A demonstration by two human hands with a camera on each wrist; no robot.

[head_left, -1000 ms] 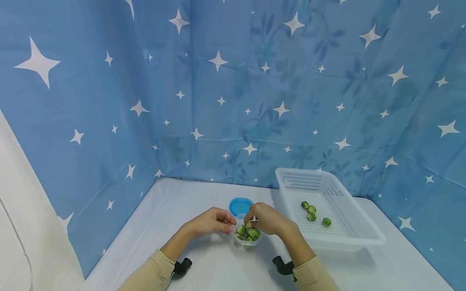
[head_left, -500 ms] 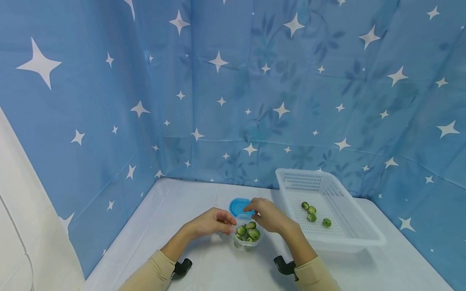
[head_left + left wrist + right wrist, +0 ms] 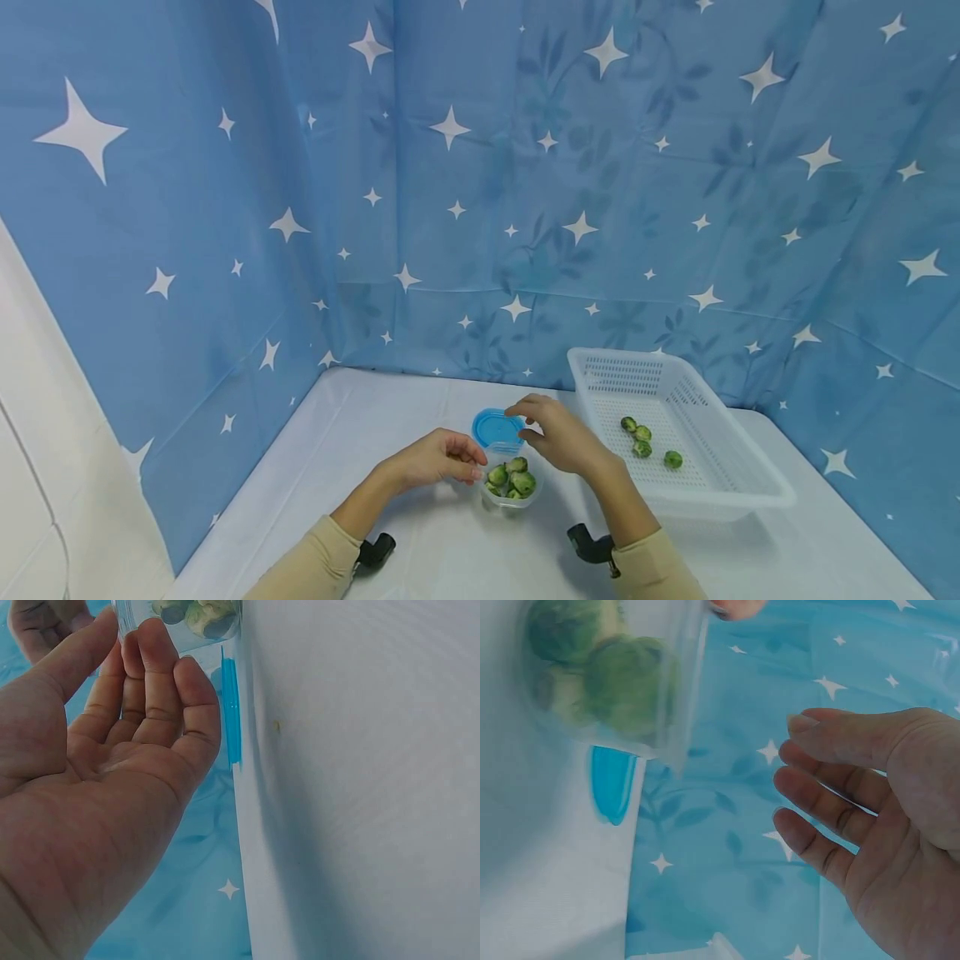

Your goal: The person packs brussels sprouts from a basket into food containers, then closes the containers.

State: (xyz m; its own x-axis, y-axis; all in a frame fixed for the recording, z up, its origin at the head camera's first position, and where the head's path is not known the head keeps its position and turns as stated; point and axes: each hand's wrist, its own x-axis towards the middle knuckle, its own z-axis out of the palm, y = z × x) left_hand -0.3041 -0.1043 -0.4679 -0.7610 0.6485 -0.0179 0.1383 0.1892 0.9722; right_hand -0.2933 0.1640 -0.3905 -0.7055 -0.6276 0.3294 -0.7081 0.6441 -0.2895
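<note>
A small clear plastic container (image 3: 504, 505) stands on the table with several Brussels sprouts (image 3: 522, 482) inside. On its left side my left hand (image 3: 435, 458) grips the rim, thumb and curled fingers against it; the left wrist view shows the fingertips at the container wall (image 3: 124, 622). My right hand (image 3: 562, 435) hovers behind and to the right of the container, fingers loosely bent and holding nothing. It partly covers the blue lid (image 3: 497, 427), which lies behind the container. In the right wrist view the right hand (image 3: 862, 802) is apart from the container (image 3: 682, 682).
A white perforated basket (image 3: 720, 498) stands to the right, with several loose Brussels sprouts (image 3: 642, 448) on its floor. The white-covered table (image 3: 420, 546) ends at a blue star-patterned curtain (image 3: 480, 250) behind. Black wrist cameras (image 3: 377, 550) sit below both hands.
My right hand has let go of a Brussels sprout in the container and moved up and back, its fingers spreading. The left hand has stayed at the container.
</note>
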